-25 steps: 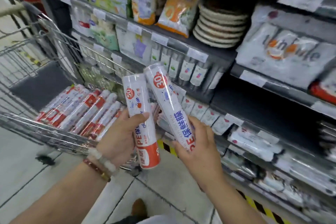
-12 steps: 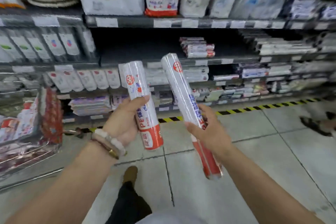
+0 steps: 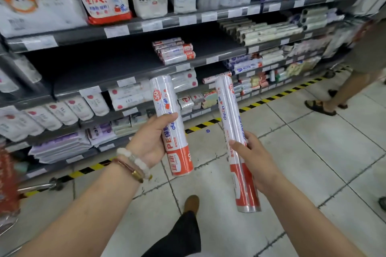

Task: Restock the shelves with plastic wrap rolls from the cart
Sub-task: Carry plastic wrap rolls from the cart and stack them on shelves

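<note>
My left hand (image 3: 149, 142) grips a thick white-and-red plastic wrap roll (image 3: 167, 102), held nearly upright. A longer, thinner pack of plastic wrap rolls (image 3: 229, 110) stands tilted in my right hand (image 3: 255, 158), which holds it around the middle. Both are raised in front of the shelving. A small stack of matching red-ended rolls (image 3: 175, 50) lies on the dark middle shelf (image 3: 117, 62), which has bare space to its left. The cart (image 3: 8, 183) shows only at the far left edge.
Bagged goods fill the upper shelf (image 3: 146, 25). Lower shelves hold white packs and boxes. A yellow-black stripe (image 3: 208, 124) runs along the floor at the shelf base. Another person's legs in sandals (image 3: 325, 100) stand at the right. My own foot (image 3: 191, 204) is below.
My view has swung right, away from the cart toward the shelves. Both hands keep their rolls; the right one has slid higher up its pack.
</note>
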